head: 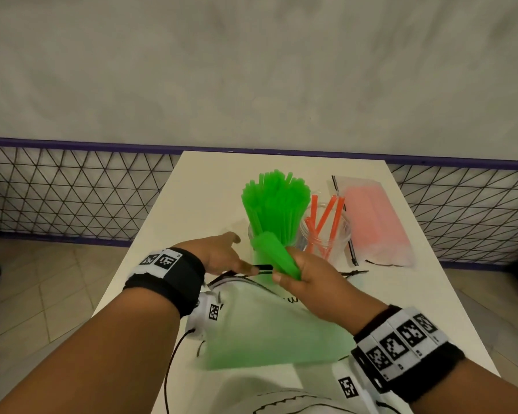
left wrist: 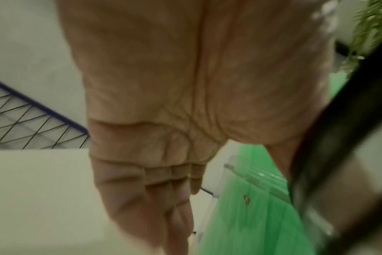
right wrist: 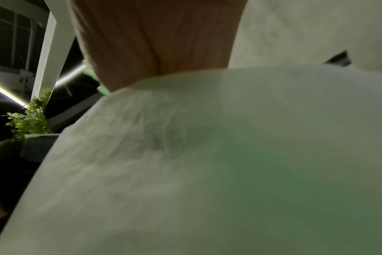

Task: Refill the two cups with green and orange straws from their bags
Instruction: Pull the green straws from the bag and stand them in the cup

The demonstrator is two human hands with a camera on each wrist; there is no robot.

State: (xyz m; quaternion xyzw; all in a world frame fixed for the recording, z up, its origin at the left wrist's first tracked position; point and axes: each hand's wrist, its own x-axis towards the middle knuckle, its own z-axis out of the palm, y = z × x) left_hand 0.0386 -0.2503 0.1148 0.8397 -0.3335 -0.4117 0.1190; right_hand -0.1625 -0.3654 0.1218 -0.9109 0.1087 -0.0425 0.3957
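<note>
White bench point(head: 210, 186) is carrying both cups. Right grip point(head: 304, 274) is clasping a green straw bundle point(head: 274, 252) beside the green-filled cup point(head: 269, 204); left grip point(head: 222, 253) is pinching the bag's point(head: 266, 333) zipper edge.

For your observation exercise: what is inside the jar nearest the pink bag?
A few orange straws stand leaning in the clear jar. Its near base is hidden behind the right hand.
</note>
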